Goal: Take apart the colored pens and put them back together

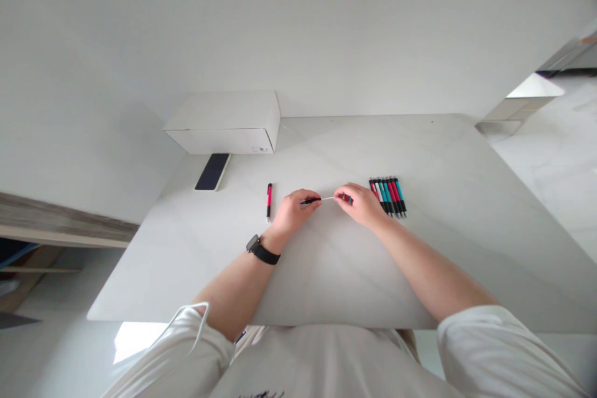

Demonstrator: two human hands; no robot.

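Head view, looking down. We get a plain white wall (298, 25) at the top and a white marble-look tabletop (448, 161) across the middle, with open room to the right of the pens and in front of the forearms. Near the far table edge sits a white cardboard box (221, 127), long side running across. Two bare forearms come in from the bottom, with a loose white sleeve (494, 342) on the right arm.

Left hand (295, 212) is curled nearly shut, pinching a black pen barrel (310, 201). Right hand (357, 205) is also curled, its fingertips pinching a small red-and-black pen part (346, 198). Between them runs a thin pale rod (326, 198), maybe a refill, too small for us to tell. The long axis of the held pieces lies nearly level across the view, over bare tabletop, in front of the body.

Right hand is nearer a tight row of red, teal, white and black pens (388, 196). Left hand is nearer a lone red-and-black pen (269, 201), lying lengthwise toward the person. Further left is a phone with a cream case (212, 171). A black-strapped watch (261, 250) sits on the left wrist.
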